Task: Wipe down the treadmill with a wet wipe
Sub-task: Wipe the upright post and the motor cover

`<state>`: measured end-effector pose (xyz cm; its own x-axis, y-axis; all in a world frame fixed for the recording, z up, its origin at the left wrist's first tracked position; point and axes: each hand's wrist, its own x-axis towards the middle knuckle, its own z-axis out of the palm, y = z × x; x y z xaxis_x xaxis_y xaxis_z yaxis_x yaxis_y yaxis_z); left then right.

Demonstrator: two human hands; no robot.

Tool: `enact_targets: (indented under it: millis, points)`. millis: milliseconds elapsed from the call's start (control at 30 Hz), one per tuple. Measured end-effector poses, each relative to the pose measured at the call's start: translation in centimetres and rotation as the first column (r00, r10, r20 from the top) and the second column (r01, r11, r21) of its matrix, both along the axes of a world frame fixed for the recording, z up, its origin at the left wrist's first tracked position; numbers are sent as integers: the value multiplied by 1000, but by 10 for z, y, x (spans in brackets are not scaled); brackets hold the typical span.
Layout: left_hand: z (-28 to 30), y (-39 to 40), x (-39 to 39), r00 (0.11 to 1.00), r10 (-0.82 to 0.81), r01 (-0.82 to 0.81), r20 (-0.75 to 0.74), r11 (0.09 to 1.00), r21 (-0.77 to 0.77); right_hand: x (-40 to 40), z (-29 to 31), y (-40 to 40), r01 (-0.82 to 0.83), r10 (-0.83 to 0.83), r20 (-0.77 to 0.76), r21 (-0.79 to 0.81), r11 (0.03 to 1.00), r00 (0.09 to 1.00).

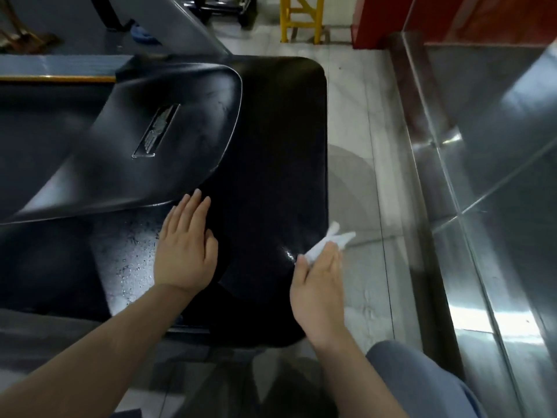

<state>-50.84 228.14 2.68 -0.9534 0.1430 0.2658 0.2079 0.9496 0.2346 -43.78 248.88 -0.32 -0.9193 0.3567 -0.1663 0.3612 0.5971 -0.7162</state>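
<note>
The treadmill's glossy black motor cover (271, 140) fills the middle of the head view, with a dark grey upright panel (135, 140) bearing a metal badge leaning over its left part. My left hand (185, 245) lies flat with straight fingers on the cover, just below the panel's lower edge. My right hand (318, 285) is at the cover's right edge and grips a crumpled white wet wipe (327, 244), which sticks out past the fingers over the floor.
A pale tiled floor strip (355, 146) runs right of the treadmill. A shiny steel wall base (482, 176) borders it further right. A yellow stool (301, 19) and a red wall (391, 16) stand at the back. My grey trouser leg (422, 384) shows bottom right.
</note>
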Motion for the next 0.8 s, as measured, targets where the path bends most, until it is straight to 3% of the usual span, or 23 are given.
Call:
enact_targets:
  millis: [67, 133, 200, 267, 333, 400, 467, 500, 567, 700, 733, 800]
  points:
    - [0, -1, 0, 1000, 6, -6, 4, 1000, 5, -27, 5, -1, -71, 80, -31, 209, 975, 996]
    - [-2, -1, 0, 1000, 4, -4, 0, 1000, 11, -62, 12, -2, -254, 283, -23, 376, 891, 959]
    - [-2, -1, -1, 1000, -7, 7, -10, 1000, 15, -103, 22, -13, -488, 558, -42, 432, 758, 829]
    - [-3, -2, -1, 1000, -15, 16, -18, 1000, 16, -145, 36, -28, -642, 723, -24, 441, 628, 691]
    - [-3, -3, -1, 1000, -17, 17, -21, 1000, 20, -179, 41, -27, -633, 696, -11, 405, 660, 718]
    - [-3, -3, -1, 1000, -16, 17, -16, 1000, 23, -187, 32, -3, -480, 503, 9, 313, 819, 864]
    - [-3, -3, -1, 1000, -23, 23, 0, 999, 28, -163, 17, 22, -319, 309, 81, 268, 909, 948]
    - [-2, -4, -2, 1000, -25, 25, 0, 999, 34, -148, 13, 26, -284, 268, 95, 283, 916, 959]
    - [-3, -4, -2, 1000, -27, 27, -9, 999, 32, -138, 16, 7, -339, 348, 35, 333, 880, 937]
    - [-1, -5, -3, 998, -61, 61, 7, 998, -5, -192, 38, -48, -594, 682, -57, 442, 672, 729]
    - [1, -6, -4, 995, -98, 98, 11, 995, -32, -208, 41, -49, -593, 684, -66, 443, 673, 727]
    - [3, -5, -4, 978, -206, 207, 22, 973, -99, -229, 36, -28, -475, 550, -86, 408, 780, 830]
